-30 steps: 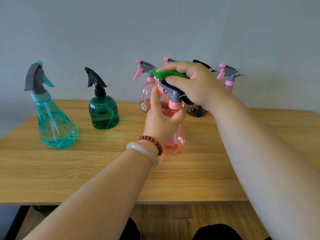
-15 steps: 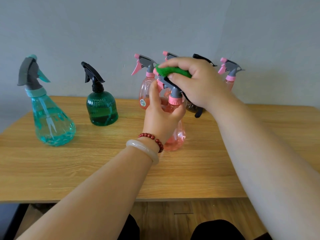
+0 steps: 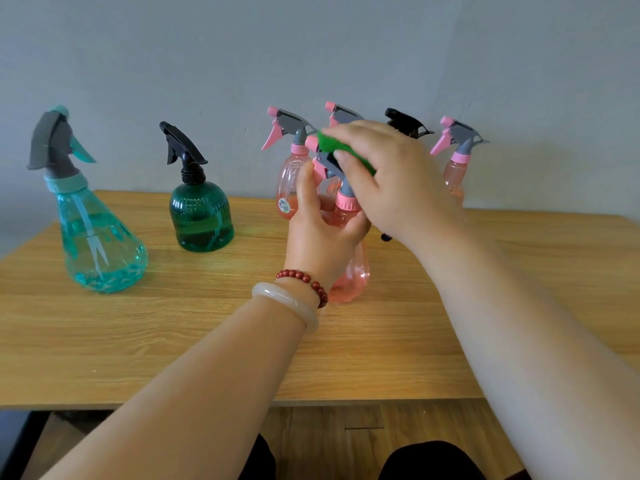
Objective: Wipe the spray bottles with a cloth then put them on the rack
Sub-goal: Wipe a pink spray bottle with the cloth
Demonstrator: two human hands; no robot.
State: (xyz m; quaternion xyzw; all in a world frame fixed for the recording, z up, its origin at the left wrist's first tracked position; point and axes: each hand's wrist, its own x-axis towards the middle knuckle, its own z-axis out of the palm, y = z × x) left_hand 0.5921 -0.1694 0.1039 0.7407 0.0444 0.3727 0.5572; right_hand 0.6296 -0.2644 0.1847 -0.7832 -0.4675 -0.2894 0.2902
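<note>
Pink spray bottle point(image 3: 353, 282): upright, base on the wooden table point(image 3: 173, 341), near the table's middle.
Left hand point(image 3: 322, 233): fingers and thumb curled round the bottle's neck and shoulder, just under the pink collar; firm hold.
Right hand point(image 3: 391, 174): fingers and thumb pinch a green cloth point(image 3: 332, 143), which is pressed onto the top of the bottle's grey spray head point(image 3: 327, 164).
Left wrist: red bead bracelet point(image 3: 304, 280) and a pale bangle point(image 3: 287, 303).
Behind the pink spray bottle, by the wall: three more pink bottles point(image 3: 289, 181) and a black-topped bottle point(image 3: 405, 124), mostly hidden by the right hand.
Left of the pink spray bottle: dark green bottle point(image 3: 201, 216); further left, teal bottle point(image 3: 100, 247). Both are well apart from it.
</note>
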